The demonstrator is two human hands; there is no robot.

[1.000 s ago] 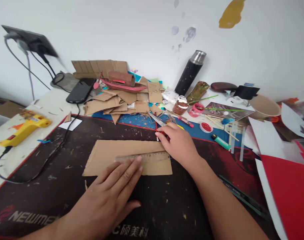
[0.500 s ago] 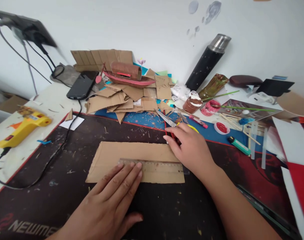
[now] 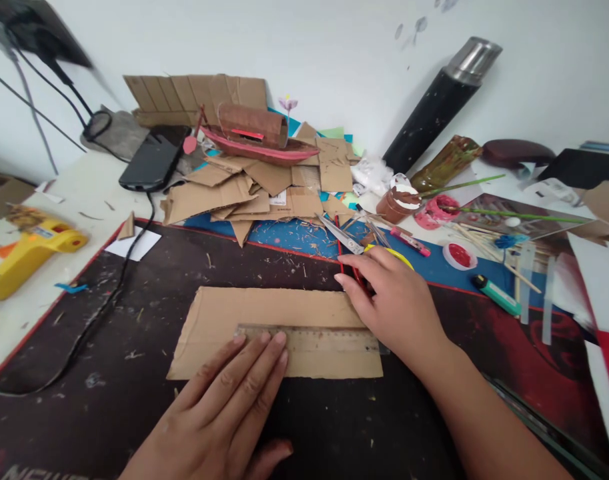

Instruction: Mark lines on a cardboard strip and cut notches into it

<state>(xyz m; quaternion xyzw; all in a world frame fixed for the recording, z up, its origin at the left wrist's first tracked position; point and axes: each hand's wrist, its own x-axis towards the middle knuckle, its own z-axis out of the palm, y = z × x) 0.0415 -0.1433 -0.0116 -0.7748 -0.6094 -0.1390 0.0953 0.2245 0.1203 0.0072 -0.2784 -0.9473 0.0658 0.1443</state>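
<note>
A rectangular piece of cardboard lies on the dark mat, with a clear ruler along it. My left hand rests flat on the ruler's left end and the cardboard, fingers stretched out. Beyond the cardboard's upper right edge, my right hand has thumb and fingers around a thin red pen-like item. Its lower part is hidden by the fingers. Scissors with yellow handles lie just beyond this hand, their handles partly covered by it.
A model boat sits on cardboard scraps at the back. Left are a phone and a yellow glue gun. Paint pots, a black flask and a green cutter are on the right.
The view has shifted slightly, so most things appear moved a little. Both hands keep nearly the same places relative to the cardboard and ruler.
</note>
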